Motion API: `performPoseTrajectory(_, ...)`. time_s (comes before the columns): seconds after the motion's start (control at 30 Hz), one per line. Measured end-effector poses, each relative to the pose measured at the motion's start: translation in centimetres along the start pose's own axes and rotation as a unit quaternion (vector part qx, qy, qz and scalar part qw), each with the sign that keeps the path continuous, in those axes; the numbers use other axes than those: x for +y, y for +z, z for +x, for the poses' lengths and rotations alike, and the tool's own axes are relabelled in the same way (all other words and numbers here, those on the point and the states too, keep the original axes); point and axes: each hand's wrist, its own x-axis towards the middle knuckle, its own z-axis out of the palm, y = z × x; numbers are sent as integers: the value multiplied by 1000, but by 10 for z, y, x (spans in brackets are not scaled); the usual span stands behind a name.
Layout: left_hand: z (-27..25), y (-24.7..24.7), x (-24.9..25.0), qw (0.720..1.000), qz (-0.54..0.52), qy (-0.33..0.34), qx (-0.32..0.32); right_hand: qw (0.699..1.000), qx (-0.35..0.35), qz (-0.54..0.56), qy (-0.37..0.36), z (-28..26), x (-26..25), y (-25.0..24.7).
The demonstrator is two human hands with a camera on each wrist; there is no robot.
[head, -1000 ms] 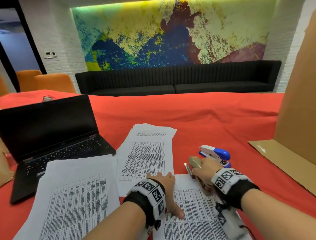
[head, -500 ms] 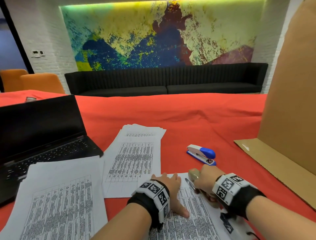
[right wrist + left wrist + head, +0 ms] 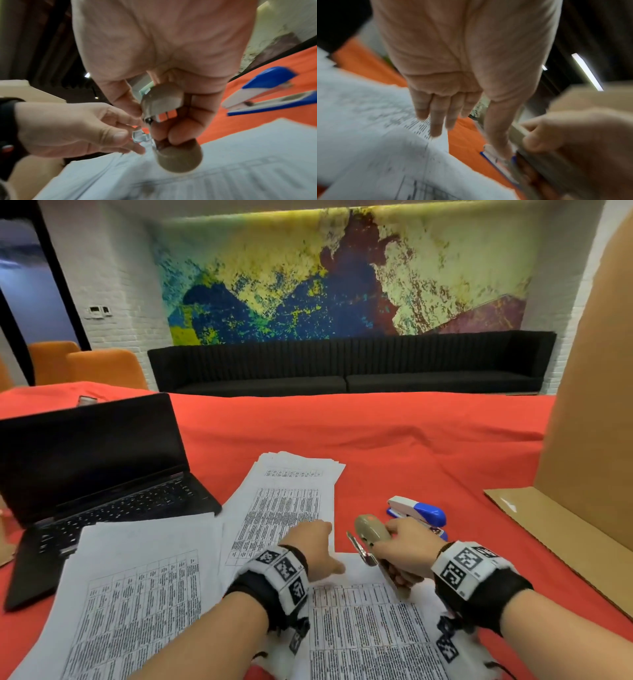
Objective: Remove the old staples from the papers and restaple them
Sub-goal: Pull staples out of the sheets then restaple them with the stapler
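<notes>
My right hand [image 3: 400, 549] grips a beige staple remover [image 3: 371, 534], tilted up with its metal jaws over the top corner of the near printed stack [image 3: 359, 628]. In the right wrist view the fingers curl round the staple remover [image 3: 163, 100]. My left hand [image 3: 322, 546] hovers just left of it, fingers straight over the paper, as the left wrist view shows them [image 3: 440, 115]. The left hand [image 3: 120, 129] has its fingertips close to the metal jaws; whether it touches them is blurred. A blue-and-white stapler [image 3: 418, 511] lies just beyond my right hand.
Two more printed stacks lie on the red tablecloth [image 3: 411, 446]: one in the middle [image 3: 284, 508], one at the left [image 3: 137, 594]. An open black laptop [image 3: 92, 474] stands at the left. A cardboard sheet [image 3: 582, 440] rises at the right.
My right hand has lifted the staple remover off the paper's corner and tilted it up. My left hand has risen from pressing flat on the sheet and moved toward the remover's jaws.
</notes>
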Motion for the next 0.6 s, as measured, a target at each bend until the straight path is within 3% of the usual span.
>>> performPoseTrajectory(0.17, -36, -13, -36, 969, -244, 35, -8, 995, -71, 13, -74, -22, -53, 32)
performPoseTrajectory(0.27, -72, -20, -69, 932, -360, -19, 27, 987, -91, -16, -133, -35, -89, 62)
performPoseTrajectory(0.4, -127, -34, -129, 907, -410, -91, 44, 962, -112, -85, -235, -64, -140, 106)
performPoseTrajectory(0.6, -226, -48, -211, 879, -439, -161, 90, 913, -216, -108, -329, -116, -214, 180)
